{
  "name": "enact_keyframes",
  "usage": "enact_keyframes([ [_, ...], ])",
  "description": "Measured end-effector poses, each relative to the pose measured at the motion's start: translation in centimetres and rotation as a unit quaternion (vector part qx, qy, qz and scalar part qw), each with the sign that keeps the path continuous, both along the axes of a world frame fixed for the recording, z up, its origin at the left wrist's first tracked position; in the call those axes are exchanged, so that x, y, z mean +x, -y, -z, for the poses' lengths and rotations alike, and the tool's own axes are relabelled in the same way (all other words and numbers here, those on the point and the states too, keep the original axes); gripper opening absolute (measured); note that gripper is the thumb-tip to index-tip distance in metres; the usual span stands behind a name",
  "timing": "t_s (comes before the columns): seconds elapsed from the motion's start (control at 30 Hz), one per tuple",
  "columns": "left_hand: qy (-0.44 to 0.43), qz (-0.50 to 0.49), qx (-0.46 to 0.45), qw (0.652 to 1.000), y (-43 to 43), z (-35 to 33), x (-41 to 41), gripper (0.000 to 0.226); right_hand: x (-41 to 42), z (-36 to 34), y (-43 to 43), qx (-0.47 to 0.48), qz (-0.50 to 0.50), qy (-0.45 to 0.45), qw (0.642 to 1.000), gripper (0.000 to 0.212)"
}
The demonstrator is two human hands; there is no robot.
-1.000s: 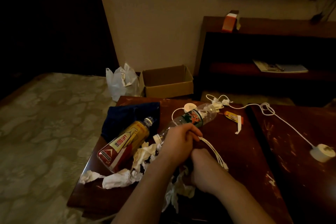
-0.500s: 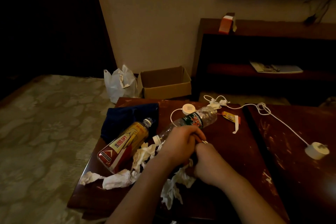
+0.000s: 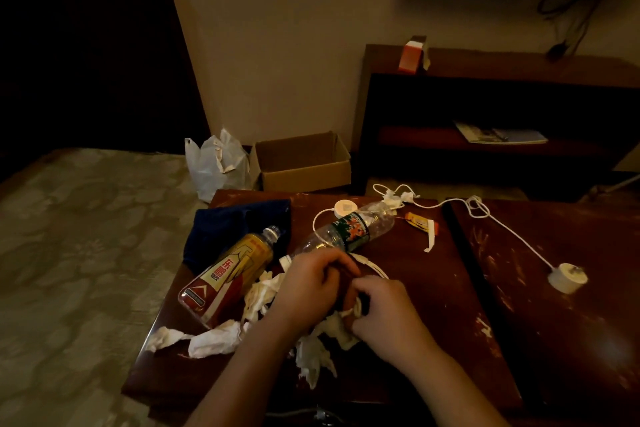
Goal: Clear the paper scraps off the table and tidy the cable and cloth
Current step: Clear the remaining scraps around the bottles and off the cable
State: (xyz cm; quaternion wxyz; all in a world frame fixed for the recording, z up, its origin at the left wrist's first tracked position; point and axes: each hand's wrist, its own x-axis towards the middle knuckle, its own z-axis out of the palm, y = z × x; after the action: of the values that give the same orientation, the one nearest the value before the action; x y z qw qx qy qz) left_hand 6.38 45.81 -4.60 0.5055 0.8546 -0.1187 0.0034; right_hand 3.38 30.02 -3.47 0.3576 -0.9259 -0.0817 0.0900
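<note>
Fingers (image 3: 330,262) of left hand (image 3: 310,286) and right hand (image 3: 386,310) meet mid-bench (image 3: 433,305), cloth (image 3: 235,229) well off far-left, paper scraps (image 3: 214,340) under and left of them, both hands clenched on the coiled cable (image 3: 374,267), loops poking out far-right between them, nearer right hand.

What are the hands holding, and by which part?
The folded white cable: left hand and right hand both grip its bundled middle, loops sticking out beyond.
</note>
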Motion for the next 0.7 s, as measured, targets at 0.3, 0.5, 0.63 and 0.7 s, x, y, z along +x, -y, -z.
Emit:
enact_keyframes([
  [0.3, 0.030, -0.020, -0.010, 0.999, 1.2, -0.4, -0.7, 0.038, 0.7, -0.2, -0.3, 0.015, -0.016, 0.016, 1.000, 0.022],
  [0.5, 0.035, -0.015, 0.023, 0.999, 1.6, -0.5, -0.7, 0.039, 0.6, 0.0, 0.6, 0.030, -0.028, 0.004, 0.999, 0.017],
  [0.63, 0.020, -0.009, 0.030, 0.999, 1.9, -0.4, -0.9, 0.039, 0.6, 0.2, 1.4, 0.035, -0.028, 0.003, 0.999, 0.019],
  [0.7, 0.023, -0.011, 0.032, 0.999, 2.0, -0.2, -1.1, 0.038, 0.5, 0.3, 1.5, 0.035, -0.030, 0.005, 0.999, 0.019],
])
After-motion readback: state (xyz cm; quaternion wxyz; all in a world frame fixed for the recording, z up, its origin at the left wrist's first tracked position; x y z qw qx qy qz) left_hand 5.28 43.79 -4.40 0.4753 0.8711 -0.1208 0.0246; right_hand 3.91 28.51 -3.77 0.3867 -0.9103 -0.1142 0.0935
